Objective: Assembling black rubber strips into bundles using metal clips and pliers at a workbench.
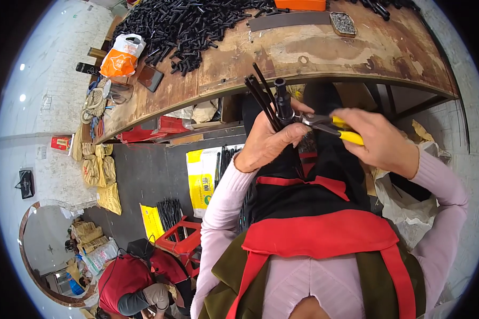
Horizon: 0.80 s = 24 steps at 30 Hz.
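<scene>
My left hand (pixel 269 142) is wrapped round several thin black rods (pixel 258 95) and a short black tubular fitting (pixel 283 101) with a hollow top end. The rods stick up past the fingers, tilted to the left of the fitting. In my right hand (pixel 380 141) is a pair of pliers (pixel 351 137) with yellow handles. The metal jaws reach left to the base of the fitting, close to my left thumb. What exactly lies between the jaws is too small to make out. Both hands are over my lap, in front of the table edge.
Across the far side runs a worn wooden table (pixel 303 56) with a heap of black tubular parts (pixel 181 26), a phone (pixel 150 78), a plastic bag (pixel 123 56) and a small tray (pixel 343 24). At lower left, a person in red (pixel 127 279) bends beside a red stool (pixel 182 239).
</scene>
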Available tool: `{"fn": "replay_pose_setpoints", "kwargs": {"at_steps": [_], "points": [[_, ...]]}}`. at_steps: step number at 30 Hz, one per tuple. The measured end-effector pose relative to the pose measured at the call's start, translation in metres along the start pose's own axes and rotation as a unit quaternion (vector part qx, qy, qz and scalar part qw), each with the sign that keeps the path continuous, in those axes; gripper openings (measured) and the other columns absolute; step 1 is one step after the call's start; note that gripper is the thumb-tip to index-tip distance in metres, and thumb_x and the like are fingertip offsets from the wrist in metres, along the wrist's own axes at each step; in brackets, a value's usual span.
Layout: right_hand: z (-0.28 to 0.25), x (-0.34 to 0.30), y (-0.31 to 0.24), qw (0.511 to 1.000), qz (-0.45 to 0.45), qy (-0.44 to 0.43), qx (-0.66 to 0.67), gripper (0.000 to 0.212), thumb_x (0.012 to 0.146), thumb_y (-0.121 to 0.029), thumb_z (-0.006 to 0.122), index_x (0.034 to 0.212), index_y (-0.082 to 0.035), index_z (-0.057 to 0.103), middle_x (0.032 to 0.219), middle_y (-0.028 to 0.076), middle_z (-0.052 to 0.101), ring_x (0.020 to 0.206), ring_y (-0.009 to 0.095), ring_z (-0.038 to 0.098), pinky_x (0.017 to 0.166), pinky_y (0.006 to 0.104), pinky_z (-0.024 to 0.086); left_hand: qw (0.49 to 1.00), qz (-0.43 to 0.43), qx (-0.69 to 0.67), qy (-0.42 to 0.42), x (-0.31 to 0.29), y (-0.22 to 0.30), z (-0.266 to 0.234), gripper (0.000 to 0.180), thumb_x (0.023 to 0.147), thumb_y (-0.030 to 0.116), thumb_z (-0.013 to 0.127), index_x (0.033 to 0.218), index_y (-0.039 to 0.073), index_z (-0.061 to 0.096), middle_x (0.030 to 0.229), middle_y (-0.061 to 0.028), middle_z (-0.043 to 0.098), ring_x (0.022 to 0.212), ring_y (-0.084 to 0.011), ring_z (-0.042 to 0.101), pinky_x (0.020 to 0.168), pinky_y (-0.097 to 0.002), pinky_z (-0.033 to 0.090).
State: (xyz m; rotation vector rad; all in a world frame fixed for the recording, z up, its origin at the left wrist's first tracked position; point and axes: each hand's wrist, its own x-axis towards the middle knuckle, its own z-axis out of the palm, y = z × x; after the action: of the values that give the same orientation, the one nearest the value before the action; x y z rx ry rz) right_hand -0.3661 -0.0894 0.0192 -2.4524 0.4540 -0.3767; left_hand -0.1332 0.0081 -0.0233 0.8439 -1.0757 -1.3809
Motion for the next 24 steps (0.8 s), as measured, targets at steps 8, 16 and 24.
{"fn": "replay_pose_setpoints", "kwargs": {"at_steps": [8,16,24], "points": [[-0.003,0.002,-0.003,0.983,0.092,-0.108,0.119,0.030,0.096,-0.016,0.057,0.117,0.005,0.055,0.092,0.019,0.067,0.087,0.033,0.066,0.078,0.0372,0.050,1.000,0.019,-0.003,0.000,0.001,-0.004,0.000,0.024,0.094,0.017,0.067,0.105,0.000,0.055,0.073,-0.0017,0.055,0.062,-0.0078,0.049,0.055,-0.0236,0.041],[0.014,0.008,-0.025,0.953,0.167,-0.069,0.245,0.023,0.098,-0.021,0.056,0.098,0.001,0.051,0.066,0.007,0.052,0.061,0.012,0.051,0.058,0.0306,0.041,0.999,0.001,0.009,0.053,0.000,-0.008,0.002,0.023,0.092,0.012,0.067,0.105,0.001,0.053,0.073,-0.0021,0.055,0.061,-0.0076,0.049,0.055,-0.0227,0.041],[0.031,0.011,0.004,0.976,0.129,-0.046,0.167,0.030,0.091,-0.028,0.068,0.097,-0.001,0.056,0.072,0.017,0.057,0.064,0.036,0.057,0.060,0.0394,0.045,0.997,-0.016,-0.003,0.079,-0.003,-0.005,-0.002,0.027,0.088,0.000,0.062,0.114,-0.001,0.054,0.076,-0.0010,0.056,0.063,-0.0071,0.050,0.057,-0.0228,0.041]]}}
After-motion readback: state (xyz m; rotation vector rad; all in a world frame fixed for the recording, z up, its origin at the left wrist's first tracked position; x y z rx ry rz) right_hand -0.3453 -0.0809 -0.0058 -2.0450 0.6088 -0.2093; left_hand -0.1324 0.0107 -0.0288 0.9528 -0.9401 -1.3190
